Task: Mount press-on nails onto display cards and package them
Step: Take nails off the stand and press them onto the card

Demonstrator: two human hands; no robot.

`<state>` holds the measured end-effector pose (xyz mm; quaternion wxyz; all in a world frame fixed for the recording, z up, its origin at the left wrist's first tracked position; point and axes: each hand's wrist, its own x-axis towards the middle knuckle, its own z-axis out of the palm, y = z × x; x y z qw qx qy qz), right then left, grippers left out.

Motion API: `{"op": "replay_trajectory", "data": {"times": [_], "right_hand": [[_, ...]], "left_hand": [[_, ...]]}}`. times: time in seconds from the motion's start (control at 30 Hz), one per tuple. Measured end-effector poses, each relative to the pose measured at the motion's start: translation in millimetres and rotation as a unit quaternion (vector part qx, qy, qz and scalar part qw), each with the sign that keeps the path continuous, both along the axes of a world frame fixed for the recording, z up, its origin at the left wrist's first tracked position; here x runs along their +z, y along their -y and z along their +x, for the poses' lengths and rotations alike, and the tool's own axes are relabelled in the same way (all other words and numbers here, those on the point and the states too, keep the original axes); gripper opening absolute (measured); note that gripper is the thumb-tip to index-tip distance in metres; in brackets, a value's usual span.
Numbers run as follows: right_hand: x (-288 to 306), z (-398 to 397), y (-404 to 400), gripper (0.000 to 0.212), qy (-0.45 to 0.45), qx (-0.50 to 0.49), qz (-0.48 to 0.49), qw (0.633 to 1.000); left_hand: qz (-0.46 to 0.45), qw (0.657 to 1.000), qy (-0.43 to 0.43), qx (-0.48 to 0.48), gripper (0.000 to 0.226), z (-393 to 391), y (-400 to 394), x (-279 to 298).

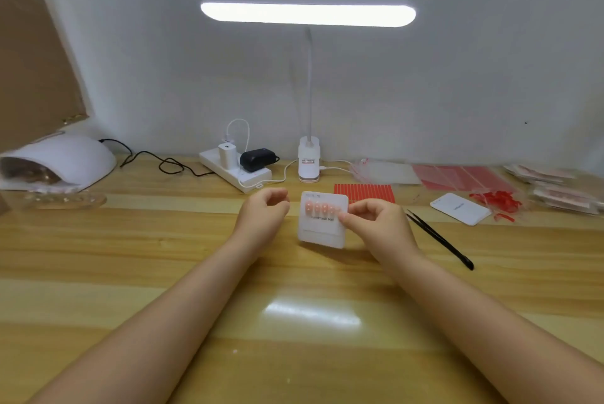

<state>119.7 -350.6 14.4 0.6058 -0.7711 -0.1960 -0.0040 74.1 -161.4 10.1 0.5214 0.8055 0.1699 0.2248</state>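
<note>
1. Right hand (372,219): fingers curled, thumb and fingertip pinching at the right edge of the display card (322,219), right where the row of nails ends. Whether it grips the card edge or the last nail cannot be told; the fingertip covers that spot.
2. Left hand (266,207): loosely curled, holding nothing, just beside the card's left edge and apart from it.
3. Display card: white, near-square, on or just above the wooden table (163,259), between the two hands; which of the two is unclear.
4. Press-on nails (318,207): pink, in a row across the card's upper half. Row runs left to right; each nail's long axis points away from the person.
5. Key relation: the row's right end lies under the right hand, so that hand is nearer for any pressing or seating there. Left hand is nearer the free left edge, placed to steady it.
6. Judgement: one row mounted, lower half of card bare.
7. Tweezers (439,240) lie right of the right hand, untouched.
</note>
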Motion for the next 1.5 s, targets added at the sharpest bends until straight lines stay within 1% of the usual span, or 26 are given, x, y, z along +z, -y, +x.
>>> {"op": "replay_trajectory", "data": {"times": [0.13, 0.2, 0.3, 0.43, 0.5, 0.53, 0.63, 0.7, 0.77, 0.83, 0.9, 1.07, 1.13, 1.2, 1.27, 1.33, 1.4, 1.43, 1.5], "right_hand": [[4, -7, -41, 0.007, -0.059, 0.006, 0.062, 0.996], [2, -14, -65, 0.003, -0.100, 0.030, 0.087, 0.991], [-1, -27, -98, 0.003, -0.141, 0.072, 0.101, 0.982], [-7, -38, -125, 0.005, -0.142, 0.103, 0.086, 0.981], [-13, -42, -128, 0.005, -0.118, 0.107, 0.062, 0.985], [-15, -42, -128, 0.006, -0.105, 0.107, 0.051, 0.987], [-19, -44, -126, 0.007, -0.084, 0.107, 0.044, 0.990], [-19, -45, -127, 0.007, -0.075, 0.110, 0.039, 0.990], [-19, -47, -128, 0.007, -0.067, 0.112, 0.033, 0.991], [-18, -47, -128, 0.006, -0.065, 0.112, 0.030, 0.991], [-18, -46, -129, 0.005, -0.064, 0.112, 0.027, 0.991], [-20, -43, -135, 0.003, -0.059, 0.117, 0.024, 0.991], [-21, -43, -135, 0.004, -0.058, 0.116, 0.023, 0.991], [-21, -42, -135, 0.004, -0.058, 0.114, 0.024, 0.991], [-21, -42, -135, 0.004, -0.057, 0.113, 0.022, 0.992], [-21, -43, -135, 0.004, -0.055, 0.112, 0.018, 0.992], [-20, -44, -135, 0.004, -0.054, 0.112, 0.018, 0.992], [-20, -44, -135, 0.004, -0.053, 0.111, 0.018, 0.992], [-20, -44, -135, 0.003, -0.053, 0.111, 0.016, 0.992]], "left_hand": [[0.065, 0.995, 0.013, 0.081, 0.021, -22, -50, -4], [0.137, 0.983, -0.014, 0.123, 0.021, -40, -83, -5], [0.249, 0.949, -0.080, 0.176, 0.024, -71, -135, -6], [0.339, 0.892, -0.164, 0.249, 0.033, -104, -197, -5], [0.341, 0.874, -0.188, 0.291, 0.035, -112, -221, -4], [0.328, 0.868, -0.195, 0.317, 0.034, -113, -232, -4], [0.246, 0.867, -0.207, 0.381, 0.028, -112, -261, -3], [0.198, 0.862, -0.216, 0.414, 0.029, -111, -278, -4], [0.183, 0.843, -0.244, 0.442, 0.031, -110, -296, -4], [0.178, 0.832, -0.277, 0.446, 0.038, -111, -314, -3], [0.160, 0.833, -0.290, 0.443, 0.044, -114, -331, -3], [0.106, 0.858, -0.276, 0.421, 0.048, -114, -357, -5], [0.127, 0.854, -0.278, 0.421, 0.046, -112, -358, -8], [0.162, 0.848, -0.273, 0.425, 0.039, -110, -356, -10], [0.175, 0.852, -0.257, 0.421, 0.032, -109, -353, -10], [0.172, 0.861, -0.227, 0.421, 0.034, -110, -352, -10], [0.167, 0.873, -0.197, 0.414, 0.045, -111, -351, -11], [0.162, 0.884, -0.186, 0.396, 0.050, -112, -350, -11], [0.129, 0.920, -0.155, 0.336, 0.062, -113, -348, -13]]}}
